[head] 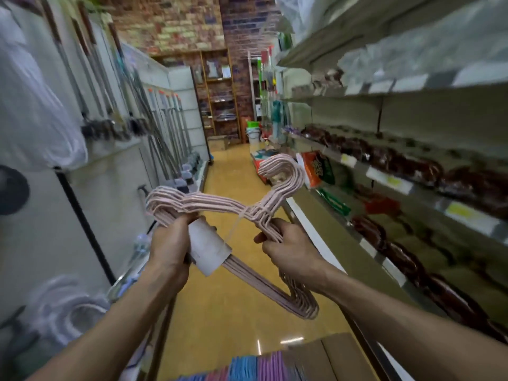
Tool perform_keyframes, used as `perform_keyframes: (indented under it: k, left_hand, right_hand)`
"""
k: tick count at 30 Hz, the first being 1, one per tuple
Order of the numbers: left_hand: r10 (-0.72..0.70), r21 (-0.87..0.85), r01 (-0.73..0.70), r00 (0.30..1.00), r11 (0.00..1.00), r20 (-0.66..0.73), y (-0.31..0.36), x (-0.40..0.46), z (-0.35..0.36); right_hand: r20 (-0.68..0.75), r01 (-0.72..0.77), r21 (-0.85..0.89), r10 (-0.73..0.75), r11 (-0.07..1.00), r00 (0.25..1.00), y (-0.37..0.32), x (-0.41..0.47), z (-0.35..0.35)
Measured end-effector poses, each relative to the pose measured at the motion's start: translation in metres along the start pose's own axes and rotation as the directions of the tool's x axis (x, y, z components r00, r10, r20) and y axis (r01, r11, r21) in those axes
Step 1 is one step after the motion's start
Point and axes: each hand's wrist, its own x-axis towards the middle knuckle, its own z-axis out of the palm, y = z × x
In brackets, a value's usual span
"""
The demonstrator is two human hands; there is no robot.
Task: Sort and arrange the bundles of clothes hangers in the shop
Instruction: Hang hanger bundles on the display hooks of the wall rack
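Both hands carried one bundle of pale pink plastic-coated wire clothes hangers (pixel 242 213) in mid-air above the yellow aisle floor (pixel 233 312), between the shelving on either side. The left hand (pixel 170 248) had its fingers curled round one shoulder end of the bundle, just beside a white paper label sleeve (pixel 207 248) wrapped about the bottom bars. The right hand (pixel 286 243) gripped the bundle near the neck, below the stacked hooks (pixel 286 171), which pointed away toward the far end of the aisle. A thin white tie (pixel 237 224) bound the hangers at the neck.

The step in hand looked like carrying or turning a bundle for placing, not yet setting it down. A stack of blue, pink and purple hanger bundles (pixel 247 367) lay at the bottom edge of the view beside a brown cardboard box (pixel 338 356); whether pink belonged there I could not tell. The next move would call for choosing the matching spot, keeping the hooks aligned, and lowering the bundle without letting the loose far end swing.
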Motion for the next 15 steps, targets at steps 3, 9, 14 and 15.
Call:
perform_keyframes:
  k: [3, 9, 14, 15]
  left_hand:
    - [0.029, 0.011, -0.028, 0.998, 1.0, -0.053, 0.093, 0.004, 0.0]
    - [0.069, 0.038, -0.065, 0.993, 0.997, -0.096, 0.28, 0.015, 0.007]
    - [0.108, 0.069, -0.102, 0.991, 0.992, -0.079, 0.408, 0.027, 0.01]
    - [0.112, 0.063, -0.108, 0.991, 0.992, -0.077, 0.428, 0.027, 0.01]
  right_hand:
    - [0.061, 0.028, 0.003, -0.028, 1.0, 0.998, -0.093, 0.02, -0.018]
    - [0.104, 0.059, 0.006, -0.059, 0.998, 0.993, -0.274, 0.064, -0.048]
    - [0.076, 0.138, -0.017, -0.136, 0.99, 0.988, -0.398, 0.092, -0.063]
    - [0.064, 0.144, -0.025, -0.142, 0.989, 0.988, -0.417, 0.096, -0.065]
